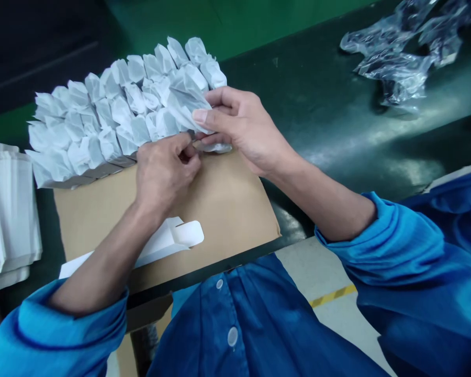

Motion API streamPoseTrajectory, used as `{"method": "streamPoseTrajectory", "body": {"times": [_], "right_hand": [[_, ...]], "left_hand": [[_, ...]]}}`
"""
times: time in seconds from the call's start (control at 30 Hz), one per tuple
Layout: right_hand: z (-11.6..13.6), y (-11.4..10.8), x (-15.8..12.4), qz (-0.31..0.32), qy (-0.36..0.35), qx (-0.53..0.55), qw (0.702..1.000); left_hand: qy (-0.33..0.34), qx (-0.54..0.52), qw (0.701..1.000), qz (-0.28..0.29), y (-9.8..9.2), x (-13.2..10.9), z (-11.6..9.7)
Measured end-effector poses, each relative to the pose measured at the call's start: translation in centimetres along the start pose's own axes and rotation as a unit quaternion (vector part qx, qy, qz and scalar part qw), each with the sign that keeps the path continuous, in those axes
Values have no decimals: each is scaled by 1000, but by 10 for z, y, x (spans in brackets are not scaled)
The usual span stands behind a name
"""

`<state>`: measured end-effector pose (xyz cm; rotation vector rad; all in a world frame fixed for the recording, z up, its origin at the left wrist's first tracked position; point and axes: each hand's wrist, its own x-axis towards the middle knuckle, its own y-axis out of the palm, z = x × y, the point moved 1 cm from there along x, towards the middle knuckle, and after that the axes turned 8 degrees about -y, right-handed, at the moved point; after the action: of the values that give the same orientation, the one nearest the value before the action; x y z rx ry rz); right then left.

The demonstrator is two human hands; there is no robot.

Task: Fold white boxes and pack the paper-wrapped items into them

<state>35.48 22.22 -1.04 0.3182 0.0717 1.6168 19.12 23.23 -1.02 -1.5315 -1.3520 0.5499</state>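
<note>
White paper-wrapped packets (110,110) stand upright in several tight rows at the far side of a brown cardboard sheet (235,199). At the near right end of these rows, my right hand (247,125) pinches a paper-wrapped packet (186,99) between thumb and fingers, with its paper end tilted up to the left. My left hand (165,173) is closed right beside it, fingers curled in at the packets' front edge; whatever it grips is hidden. Below my left forearm lies a white folding carton (160,243) with an open end flap.
Flat white cartons (10,209) are stacked at the left. Crumpled clear plastic bags (400,57) lie on the dark green table (298,104) at the back right. Another blue-clothed person's sleeve (455,201) shows at the right edge.
</note>
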Motion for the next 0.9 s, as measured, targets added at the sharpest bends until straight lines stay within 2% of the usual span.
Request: {"method": "streamPoseTrajectory", "body": {"times": [0.17, 0.27, 0.4, 0.5, 0.63, 0.8, 0.9], "right_hand": [[1, 0, -1, 8, -17, -28, 999], [1, 0, 0, 5, -19, -22, 1000], [0, 0, 0, 2, -17, -24, 1000], [1, 0, -1, 10, -10, -29, 999], [2, 0, -3, 12, -28, -19, 999], [2, -2, -2, 13, -26, -54, 998], [2, -2, -3, 12, -26, -67, 997]], "left_hand": [[-51, -34, 998, -26, -27, -11, 15], [-50, -51, 997, -3, -38, -19, 22], [30, -59, 996, 57, -28, -20, 14], [-10, -75, 995, 60, -11, -12, 2], [-67, -57, 996, 16, 0, -2, -7], [-94, -90, 991, -29, -17, -6, 7], [-102, -119, 987, -18, -31, -17, 17]]}}
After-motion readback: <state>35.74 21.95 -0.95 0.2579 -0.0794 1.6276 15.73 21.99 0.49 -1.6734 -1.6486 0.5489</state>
